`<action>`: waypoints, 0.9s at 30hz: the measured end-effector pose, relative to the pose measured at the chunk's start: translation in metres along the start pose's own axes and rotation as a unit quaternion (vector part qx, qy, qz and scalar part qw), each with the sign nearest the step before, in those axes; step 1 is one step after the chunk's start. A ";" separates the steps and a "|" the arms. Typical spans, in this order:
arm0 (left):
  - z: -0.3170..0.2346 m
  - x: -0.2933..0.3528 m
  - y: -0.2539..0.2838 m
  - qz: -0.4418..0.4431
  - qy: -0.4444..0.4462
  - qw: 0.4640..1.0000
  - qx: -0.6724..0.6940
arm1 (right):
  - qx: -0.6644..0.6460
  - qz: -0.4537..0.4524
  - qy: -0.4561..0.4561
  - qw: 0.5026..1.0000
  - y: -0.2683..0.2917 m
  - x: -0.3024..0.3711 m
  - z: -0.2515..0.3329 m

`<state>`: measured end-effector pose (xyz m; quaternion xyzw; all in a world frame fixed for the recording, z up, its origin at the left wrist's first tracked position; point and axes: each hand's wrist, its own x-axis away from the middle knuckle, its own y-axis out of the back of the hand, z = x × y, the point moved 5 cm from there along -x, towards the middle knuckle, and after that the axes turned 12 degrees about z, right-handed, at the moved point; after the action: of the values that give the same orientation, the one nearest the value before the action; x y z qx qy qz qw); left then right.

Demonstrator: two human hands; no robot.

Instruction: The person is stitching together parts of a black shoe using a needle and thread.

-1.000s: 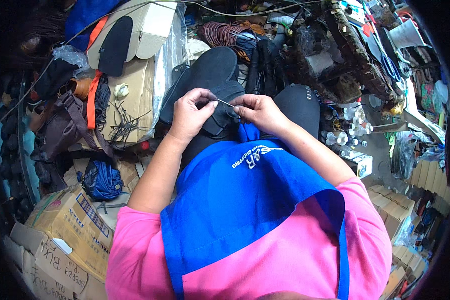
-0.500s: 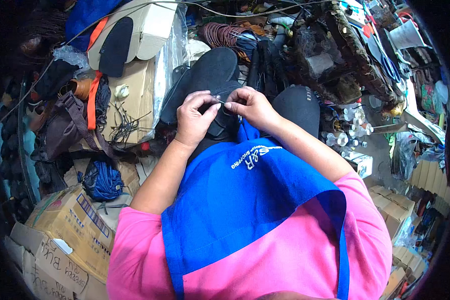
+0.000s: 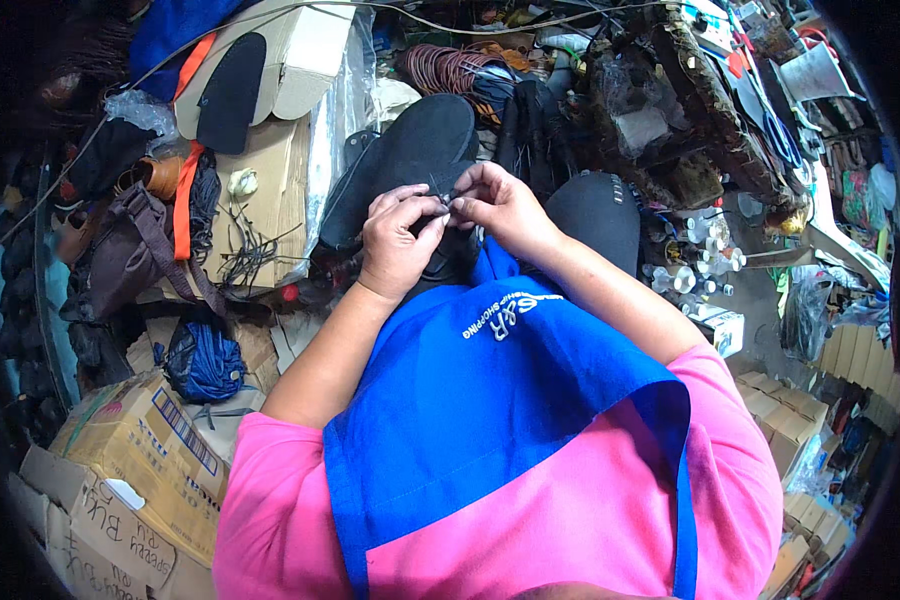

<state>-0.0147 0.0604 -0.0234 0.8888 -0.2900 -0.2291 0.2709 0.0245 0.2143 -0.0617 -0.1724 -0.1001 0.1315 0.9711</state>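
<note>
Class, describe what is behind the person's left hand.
Behind the left hand, a black sole-shaped piece shows its rounded far end. Whatever lies directly under the hand is covered.

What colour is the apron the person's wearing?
The apron is bright blue with pale lettering; it shows best in the head view.

From my remote station I pick out a vivid blue apron with white lettering, a plain pink shirt and a solid black rounded piece. I also see a bright orange strap, a deep blue bag, and a tan carton bearing a dark blue, striped panel. The coiled cord shows me reddish brown, the flared container white.
</note>
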 end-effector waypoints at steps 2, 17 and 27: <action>0.000 0.000 -0.001 0.006 -0.002 1.000 -0.008 | 0.005 -0.012 -0.001 1.000 -0.001 0.001 0.003; 0.002 -0.001 0.003 0.031 0.016 0.999 0.026 | 0.197 -0.284 0.149 0.927 0.042 0.001 0.072; -0.008 0.001 0.011 0.016 -0.003 1.000 0.015 | -0.120 -0.202 0.176 0.956 0.055 0.005 0.085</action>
<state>-0.0142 0.0548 -0.0111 0.8872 -0.3086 -0.2230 0.2605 -0.0028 0.2921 -0.0026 -0.2840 0.0244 -0.1126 0.9519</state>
